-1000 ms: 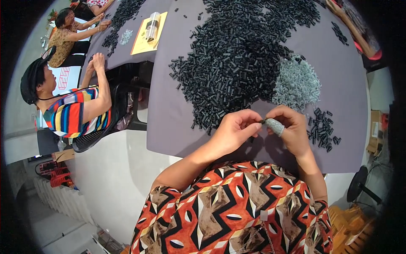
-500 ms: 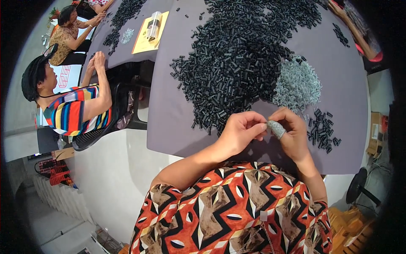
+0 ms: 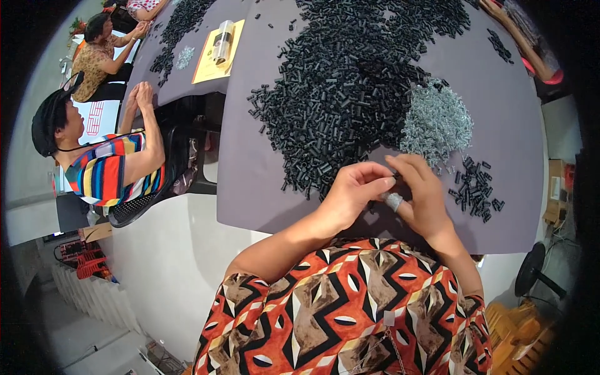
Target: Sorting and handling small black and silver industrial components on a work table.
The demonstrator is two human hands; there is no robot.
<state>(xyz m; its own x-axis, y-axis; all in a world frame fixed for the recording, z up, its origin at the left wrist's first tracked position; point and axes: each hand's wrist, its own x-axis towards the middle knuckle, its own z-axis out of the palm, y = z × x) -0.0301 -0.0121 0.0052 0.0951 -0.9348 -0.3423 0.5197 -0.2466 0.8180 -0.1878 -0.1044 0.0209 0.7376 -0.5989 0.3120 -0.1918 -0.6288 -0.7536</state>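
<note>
Steadying such small parts calls for a light pinch, both hands close above the bench's [image 3: 262, 209] near edge. The left hand's [image 3: 353, 194] thumb and forefinger bend toward each other; whether they pinch a piece cannot be told. The right hand's [image 3: 425, 197] fingers stand open, the thumb, in its silvery wrap [image 3: 393, 200], held apart; that wrap should cushion pressing. Black cylinders [image 3: 337, 112] heap mid-bench, silvery bits [image 3: 437, 122] adjoin their right, and a small black cluster [image 3: 475, 190] lies toward the near-right corner, within easy reach.
</note>
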